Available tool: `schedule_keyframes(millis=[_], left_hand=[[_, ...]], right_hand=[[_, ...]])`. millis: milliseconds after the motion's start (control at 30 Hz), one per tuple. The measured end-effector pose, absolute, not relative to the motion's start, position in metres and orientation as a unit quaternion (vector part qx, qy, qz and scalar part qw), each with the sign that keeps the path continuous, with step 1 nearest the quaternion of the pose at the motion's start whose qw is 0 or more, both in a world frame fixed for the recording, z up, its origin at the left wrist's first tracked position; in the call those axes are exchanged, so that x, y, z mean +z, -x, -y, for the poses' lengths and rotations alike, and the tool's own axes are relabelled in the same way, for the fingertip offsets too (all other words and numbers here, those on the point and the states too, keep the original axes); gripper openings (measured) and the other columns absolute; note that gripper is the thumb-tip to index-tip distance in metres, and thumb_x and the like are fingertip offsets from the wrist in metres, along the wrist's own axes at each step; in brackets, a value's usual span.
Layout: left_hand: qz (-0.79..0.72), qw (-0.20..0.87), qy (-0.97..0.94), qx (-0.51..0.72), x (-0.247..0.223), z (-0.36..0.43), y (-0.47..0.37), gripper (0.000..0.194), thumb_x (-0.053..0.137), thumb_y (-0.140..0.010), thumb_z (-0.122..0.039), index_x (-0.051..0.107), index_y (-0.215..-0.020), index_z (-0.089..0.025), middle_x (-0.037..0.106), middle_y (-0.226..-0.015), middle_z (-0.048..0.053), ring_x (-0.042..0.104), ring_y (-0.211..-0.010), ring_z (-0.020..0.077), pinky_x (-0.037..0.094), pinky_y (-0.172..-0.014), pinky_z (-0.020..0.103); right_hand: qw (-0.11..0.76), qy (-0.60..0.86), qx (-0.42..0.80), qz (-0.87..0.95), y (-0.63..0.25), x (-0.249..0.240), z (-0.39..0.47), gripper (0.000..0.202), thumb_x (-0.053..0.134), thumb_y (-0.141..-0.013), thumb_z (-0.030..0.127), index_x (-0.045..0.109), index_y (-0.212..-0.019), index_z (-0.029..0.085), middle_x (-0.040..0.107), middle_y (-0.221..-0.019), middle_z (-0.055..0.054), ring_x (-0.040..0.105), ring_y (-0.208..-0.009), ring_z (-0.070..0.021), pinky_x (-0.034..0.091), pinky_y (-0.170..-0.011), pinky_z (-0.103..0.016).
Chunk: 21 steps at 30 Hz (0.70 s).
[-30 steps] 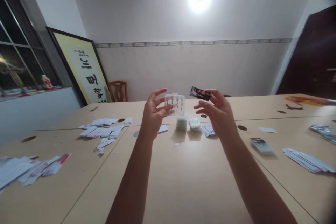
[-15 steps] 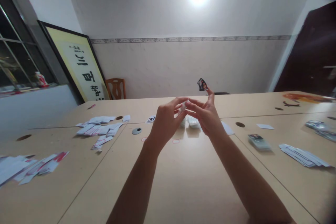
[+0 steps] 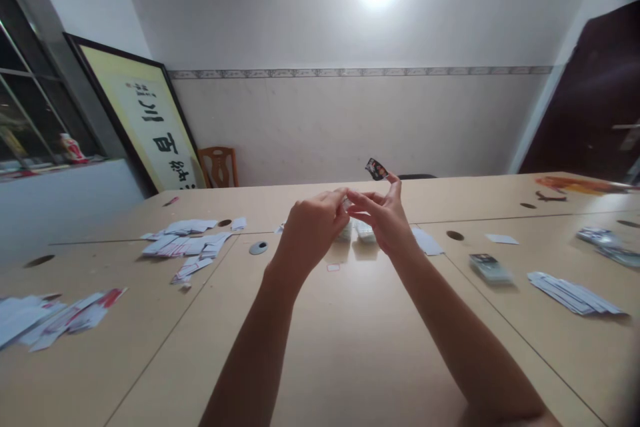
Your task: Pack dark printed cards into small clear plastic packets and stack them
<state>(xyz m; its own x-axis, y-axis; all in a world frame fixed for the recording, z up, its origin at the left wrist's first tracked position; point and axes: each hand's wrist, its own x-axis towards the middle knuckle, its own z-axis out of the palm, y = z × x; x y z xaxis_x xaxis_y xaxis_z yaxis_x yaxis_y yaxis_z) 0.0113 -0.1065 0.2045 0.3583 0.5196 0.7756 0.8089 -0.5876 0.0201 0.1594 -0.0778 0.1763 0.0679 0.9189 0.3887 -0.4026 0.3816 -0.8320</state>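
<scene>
Above the middle of the table, my left hand (image 3: 314, 227) and my right hand (image 3: 383, 217) meet at the fingertips. A small pale item (image 3: 346, 203) is pinched between them, mostly hidden by the fingers. A small dark printed piece (image 3: 376, 169) stands out at the raised finger of my right hand, touching its tip. My left fingers are curled together. Clear packs (image 3: 365, 232) lie on the table behind my hands, partly covered by them. A small red-edged label (image 3: 333, 267) lies on the tabletop below.
White paper slips (image 3: 187, 245) lie in piles at left, with more (image 3: 75, 320) nearer. At right are a clear pack (image 3: 490, 269), a row of folded papers (image 3: 575, 293) and more packs (image 3: 600, 237). A framed scroll (image 3: 145, 113) leans behind.
Both hands have moved slightly left, and their fingertips are closer together. The dark piece has shifted left and a little lower with my right finger. The view has also moved slightly.
</scene>
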Motion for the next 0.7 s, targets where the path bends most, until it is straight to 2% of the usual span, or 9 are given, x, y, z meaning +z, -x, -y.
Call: schedule_keyframes(millis=[100, 233, 400, 467, 700], left_hand=[[0.437, 0.229, 0.793, -0.358, 0.202, 0.102, -0.011, 0.025, 0.047, -0.086, -0.014, 0.070, -0.093, -0.014, 0.070, -0.073, 0.005, 0.060, -0.061, 0.0137, 0.040, -0.057, 0.025], [0.449, 0.235, 0.788, -0.349, 0.202, 0.100, -0.008, 0.025, 0.047, -0.085, -0.013, 0.071, -0.091, -0.015, 0.070, -0.071, 0.004, 0.060, -0.060, 0.0146, 0.040, -0.057, 0.026], [0.426, 0.137, 0.801, -0.397, 0.208, 0.105, -0.004, 0.026, 0.053, -0.085, -0.017, 0.073, -0.101, -0.019, 0.075, -0.081, 0.004, 0.068, -0.068, 0.0156, 0.050, -0.065, 0.026], [0.419, 0.105, 0.797, -0.423, 0.210, 0.108, -0.001, 0.027, 0.053, -0.088, -0.021, 0.073, -0.105, -0.021, 0.077, -0.088, 0.005, 0.070, -0.073, 0.0162, 0.053, -0.067, 0.026], [0.409, -0.016, 0.742, -0.531, 0.223, 0.131, 0.013, 0.042, 0.061, -0.085, -0.024, 0.063, -0.127, -0.021, 0.075, -0.086, 0.004, 0.072, -0.071, 0.0150, 0.059, -0.062, 0.021]], right_hand=[[0.673, 0.271, 0.502, 0.471, -0.156, 0.174, 0.076, 0.122, 0.089, -0.060, 0.035, 0.007, -0.149, 0.024, 0.068, -0.084, 0.001, 0.068, -0.067, -0.0159, 0.056, -0.086, -0.040], [0.667, 0.266, 0.519, 0.464, -0.151, 0.171, 0.075, 0.114, 0.088, -0.061, 0.035, 0.013, -0.146, 0.022, 0.070, -0.086, -0.002, 0.068, -0.069, -0.0165, 0.056, -0.083, -0.038], [0.643, 0.220, 0.554, 0.481, -0.151, 0.171, 0.074, 0.110, 0.086, -0.066, 0.034, 0.011, -0.146, 0.025, 0.071, -0.090, -0.002, 0.071, -0.078, -0.0199, 0.056, -0.085, -0.040], [0.621, 0.205, 0.572, 0.495, -0.153, 0.172, 0.073, 0.106, 0.085, -0.067, 0.036, 0.014, -0.145, 0.027, 0.072, -0.093, -0.002, 0.071, -0.082, -0.0212, 0.056, -0.088, -0.043], [0.545, 0.128, 0.589, 0.583, -0.170, 0.180, 0.073, 0.093, 0.083, -0.066, 0.041, 0.028, -0.140, 0.033, 0.071, -0.114, -0.008, 0.069, -0.105, -0.0263, 0.050, -0.094, -0.051]])
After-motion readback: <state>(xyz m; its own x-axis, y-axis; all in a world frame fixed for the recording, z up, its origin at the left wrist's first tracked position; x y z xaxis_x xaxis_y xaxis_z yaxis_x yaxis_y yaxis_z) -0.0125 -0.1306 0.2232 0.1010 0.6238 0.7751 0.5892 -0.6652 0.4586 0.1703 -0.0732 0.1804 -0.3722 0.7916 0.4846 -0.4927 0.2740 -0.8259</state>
